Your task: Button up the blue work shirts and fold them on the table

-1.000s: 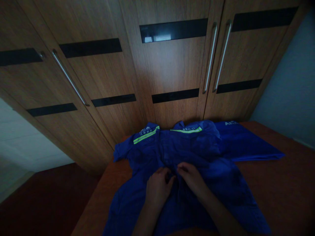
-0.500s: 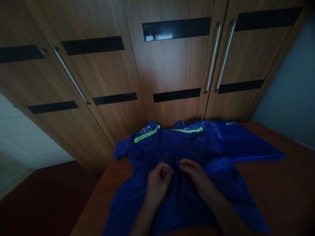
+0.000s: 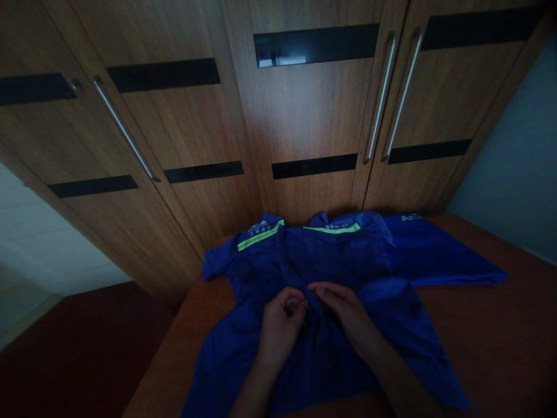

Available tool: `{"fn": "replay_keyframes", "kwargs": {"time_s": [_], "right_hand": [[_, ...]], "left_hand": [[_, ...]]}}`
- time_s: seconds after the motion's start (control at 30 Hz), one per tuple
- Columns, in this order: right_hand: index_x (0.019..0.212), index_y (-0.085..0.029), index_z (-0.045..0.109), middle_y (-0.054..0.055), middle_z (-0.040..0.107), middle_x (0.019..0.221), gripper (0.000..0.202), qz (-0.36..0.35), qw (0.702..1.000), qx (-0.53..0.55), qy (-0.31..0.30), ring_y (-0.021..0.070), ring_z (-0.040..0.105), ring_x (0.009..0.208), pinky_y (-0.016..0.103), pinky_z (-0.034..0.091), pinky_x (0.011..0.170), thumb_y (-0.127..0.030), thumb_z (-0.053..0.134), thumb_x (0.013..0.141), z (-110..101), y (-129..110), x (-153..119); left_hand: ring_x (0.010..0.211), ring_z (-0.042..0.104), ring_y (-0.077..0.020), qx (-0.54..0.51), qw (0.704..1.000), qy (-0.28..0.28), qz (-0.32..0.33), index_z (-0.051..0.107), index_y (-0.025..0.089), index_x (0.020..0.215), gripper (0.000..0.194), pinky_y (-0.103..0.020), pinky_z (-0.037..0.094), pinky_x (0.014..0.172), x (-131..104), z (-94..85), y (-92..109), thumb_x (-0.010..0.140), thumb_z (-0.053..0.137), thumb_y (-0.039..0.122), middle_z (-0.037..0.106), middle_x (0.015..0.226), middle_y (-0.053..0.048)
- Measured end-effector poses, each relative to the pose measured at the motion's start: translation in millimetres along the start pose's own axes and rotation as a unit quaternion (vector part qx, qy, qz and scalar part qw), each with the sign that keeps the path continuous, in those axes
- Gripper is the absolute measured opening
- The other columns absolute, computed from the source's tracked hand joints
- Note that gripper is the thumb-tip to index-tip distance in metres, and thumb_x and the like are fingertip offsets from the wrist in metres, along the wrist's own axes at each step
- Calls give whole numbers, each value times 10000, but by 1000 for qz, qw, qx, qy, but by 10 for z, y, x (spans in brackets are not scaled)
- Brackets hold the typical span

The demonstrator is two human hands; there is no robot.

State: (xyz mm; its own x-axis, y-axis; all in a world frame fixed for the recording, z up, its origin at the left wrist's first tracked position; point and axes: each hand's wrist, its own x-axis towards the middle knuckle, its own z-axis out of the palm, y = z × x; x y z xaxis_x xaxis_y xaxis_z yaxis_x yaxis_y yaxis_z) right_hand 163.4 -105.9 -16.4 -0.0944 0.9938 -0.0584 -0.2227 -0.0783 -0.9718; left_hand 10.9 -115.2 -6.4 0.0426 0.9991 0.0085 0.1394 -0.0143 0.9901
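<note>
A dark blue work shirt (image 3: 256, 319) lies spread on the brown table, its collar toward the wardrobe. Yellow-green and silver reflective strips and white lettering cross its chest. At the middle of the front, my left hand (image 3: 282, 319) is closed, thumb and fingers pinching the cloth along the front placket. Just to its right, my right hand (image 3: 343, 307) pinches the other side of the placket between thumb and fingers. Both sets of fingertips are close together. Any button between them is too small and dark to make out.
A folded bright blue cloth item (image 3: 444, 255) with white letters lies right of the shirt on the brown table (image 3: 500, 337). Behind stands a wooden wardrobe (image 3: 313, 116) with black strips and long metal handles. A dark red floor (image 3: 96, 331) shows at left.
My right hand has moved left, closer to my left hand. The two front edges of the shirt have come together between the fingers, and the gap there has narrowed.
</note>
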Motion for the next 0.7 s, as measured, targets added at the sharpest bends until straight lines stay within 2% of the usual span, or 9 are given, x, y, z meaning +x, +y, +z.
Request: {"fn": "replay_keyframes", "kwargs": {"time_s": [0.13,0.27,0.4,0.47,0.57,0.7], "right_hand": [[912,-227,741,34,691,889,208,-77,994,-64,-35,190,615,853,308,456,785,-332,611,788,39,-5,24],[890,-224,717,28,647,896,163,-151,975,-157,-41,167,608,840,286,464,766,-218,598,779,61,28,63],[941,-226,699,30,626,918,221,-180,953,-239,-47,145,590,791,263,463,714,-149,562,786,87,-6,24],[965,-234,693,27,619,928,251,-192,944,-264,-53,137,583,778,251,459,692,-126,551,788,101,-29,-5],[985,-234,681,25,614,935,275,-218,933,-280,-57,134,582,782,246,459,687,-101,542,788,110,-22,-21],[965,-218,677,28,631,921,260,-231,930,-282,-38,136,589,770,250,464,686,-84,554,779,89,21,4]], "left_hand": [[529,520,-91,-20,1000,-2,2,593,169,772,115,-184,378,513,4,-15,5,740,615,278,598,622,32],[524,504,-91,-46,999,-17,-7,588,174,780,111,-192,378,525,13,-33,-5,730,612,270,574,609,43],[554,509,-104,-45,999,-26,2,584,174,787,100,-200,376,546,14,-49,-8,742,587,263,555,602,44],[562,502,-107,-55,998,-29,3,582,170,786,143,-202,369,547,11,-56,-6,772,578,313,545,600,41],[559,476,-101,-69,997,-27,-5,575,168,769,244,-199,348,539,11,-56,-10,770,625,406,516,593,50],[575,470,-94,-71,997,-20,-7,585,163,771,277,-193,344,550,28,-50,-38,738,683,420,518,609,51]]}}
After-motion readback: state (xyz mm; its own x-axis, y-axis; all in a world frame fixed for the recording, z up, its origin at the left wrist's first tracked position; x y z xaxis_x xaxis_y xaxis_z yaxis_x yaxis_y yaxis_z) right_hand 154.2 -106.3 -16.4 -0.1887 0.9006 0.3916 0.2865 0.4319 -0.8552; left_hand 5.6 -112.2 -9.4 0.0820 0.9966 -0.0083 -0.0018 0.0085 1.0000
